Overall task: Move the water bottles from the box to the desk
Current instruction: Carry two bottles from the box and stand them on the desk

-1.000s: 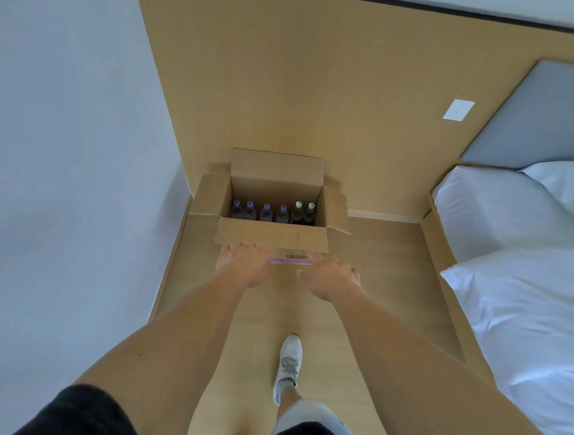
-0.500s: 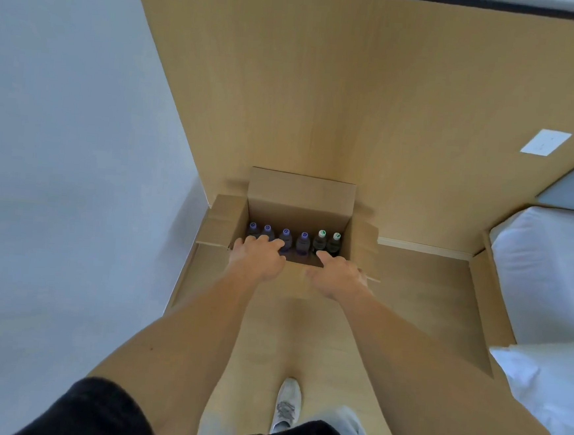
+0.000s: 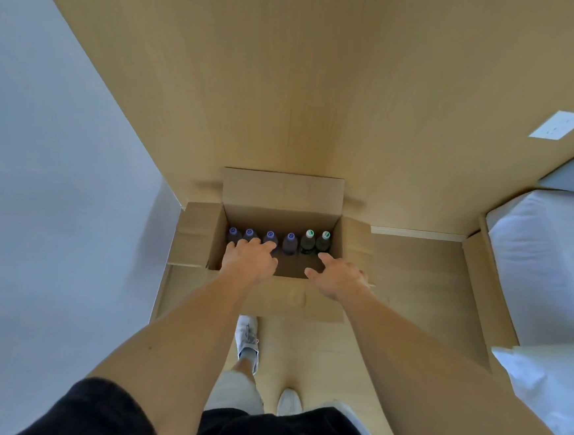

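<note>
Six bottles stand upright in a row along the far wall of the open box on the floor, caps up for easy picking. Both hands reach in: left hand over the left bottles with fingers loosely spread, right hand spread near the green-capped pair, neither yet gripping.

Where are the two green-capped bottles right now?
The green-capped bottles stand at the right end of the row inside the box, beside the purple-capped bottles, just beyond the right hand.
</note>
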`<state>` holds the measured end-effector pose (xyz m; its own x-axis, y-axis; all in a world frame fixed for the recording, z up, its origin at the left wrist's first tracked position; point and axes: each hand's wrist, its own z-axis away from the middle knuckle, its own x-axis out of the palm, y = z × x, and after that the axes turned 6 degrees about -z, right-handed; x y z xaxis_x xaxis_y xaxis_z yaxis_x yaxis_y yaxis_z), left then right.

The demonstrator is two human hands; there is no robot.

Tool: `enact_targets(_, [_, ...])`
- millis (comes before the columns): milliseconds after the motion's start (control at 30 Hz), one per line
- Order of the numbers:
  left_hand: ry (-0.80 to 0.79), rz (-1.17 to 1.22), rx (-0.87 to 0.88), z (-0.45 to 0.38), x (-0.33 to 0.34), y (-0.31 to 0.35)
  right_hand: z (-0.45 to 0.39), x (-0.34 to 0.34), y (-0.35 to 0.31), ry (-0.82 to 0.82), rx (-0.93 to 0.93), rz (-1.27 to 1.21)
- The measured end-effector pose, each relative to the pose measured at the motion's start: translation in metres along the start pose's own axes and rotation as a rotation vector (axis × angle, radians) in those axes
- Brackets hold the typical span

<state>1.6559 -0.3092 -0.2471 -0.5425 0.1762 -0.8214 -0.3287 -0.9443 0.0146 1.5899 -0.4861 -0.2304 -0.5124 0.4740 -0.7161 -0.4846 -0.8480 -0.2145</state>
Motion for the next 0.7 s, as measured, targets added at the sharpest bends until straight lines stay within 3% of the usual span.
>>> enact_targets(333, [-0.058,-0.025,0.091,-0.111,-0.028,-0.044,-0.093,-0.027,-0.064,-0.028,0.046,-0.023])
enact_targets(700, [-0.154,0.031,0.006,-0.203,0.021,-0.085,-0.202,0.008,-0.067,-0.144,0.063,-0.039])
